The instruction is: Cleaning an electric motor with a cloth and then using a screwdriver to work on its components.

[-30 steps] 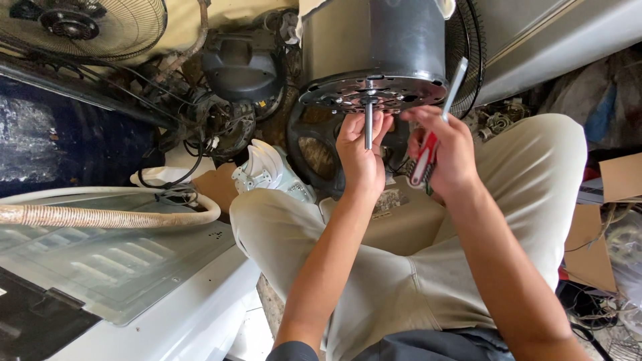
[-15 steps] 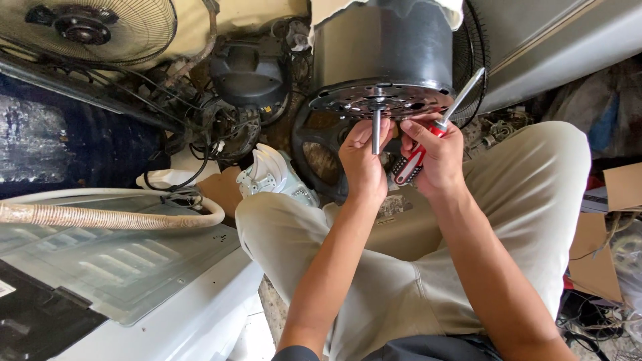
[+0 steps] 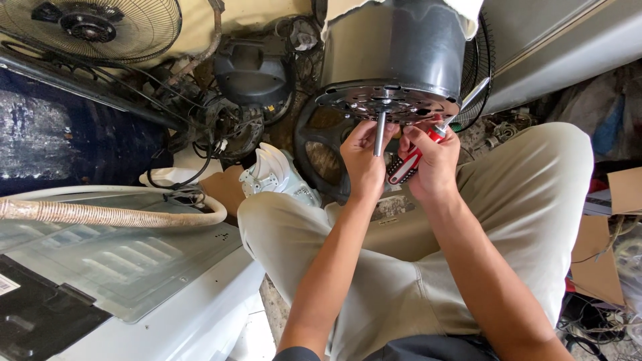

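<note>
Cluttered workshop floor fills the view, with a white appliance lid (image 3: 134, 267) at the lower left and a ribbed beige hose (image 3: 100, 214) lying curved across its upper edge. Above it, at the top left, sits a round wire fan guard (image 3: 100, 23), and further right a dark plastic housing (image 3: 251, 70) rests among cables, with a pale fan blade (image 3: 274, 175) just below it. Right of centre stands a big grey motor (image 3: 394, 57), its perforated end plate facing down and a bare metal shaft (image 3: 379, 134) sticking out toward the person's lap. The left hand (image 3: 364, 160) is curled beside that shaft, fingertips up at the plate — whether it pinches anything I cannot tell. The right hand (image 3: 435, 164), touching the left, is wrapped around a red-handled screwdriver (image 3: 428, 144), whose blade slants up past the motor's rim. Beige trousers (image 3: 528, 220) spread beneath both arms, and cardboard scraps (image 3: 602, 254) lie at the far right.
</note>
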